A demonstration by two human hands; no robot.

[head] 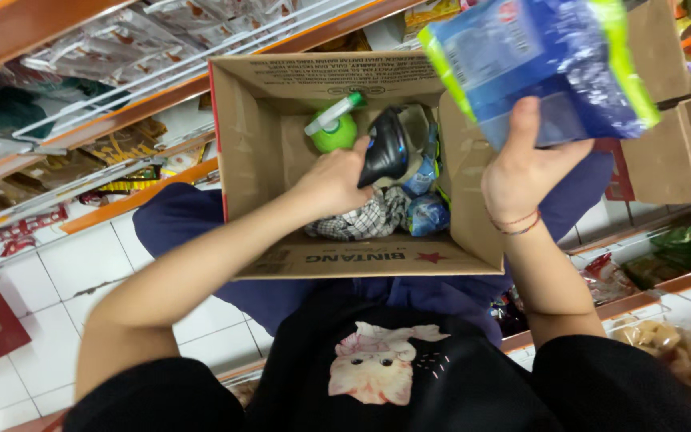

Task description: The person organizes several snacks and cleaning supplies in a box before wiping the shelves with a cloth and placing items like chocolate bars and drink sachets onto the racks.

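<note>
Nearest the camera, a black shirt with a pale cat print fills the lower edge, its sleeves cut off by the frame. Both forearms extend upward from it over an open cardboard box resting on the person's lap, which is covered in dark blue cloth. Left hand: reaches down into the box, fingers curled around a black glossy object whose kind cannot be made out; the fingertips are hidden behind it. Right hand: raised above the box's right wall, thumb pressed flat on a blue plastic packet with yellow-green edges; its other fingers are hidden behind the packet, and the packet's upper corner is cut off by the frame. A thin red cord bracelet circles this wrist. Box contents, partly hidden by the left hand: a green bottle with a white nozzle at the far side, a black-and-white checked cloth near the front wall, and small blue wrapped packs beside it. Store shelves with packaged goods flank the scene, blurred, above a white tiled floor.
</note>
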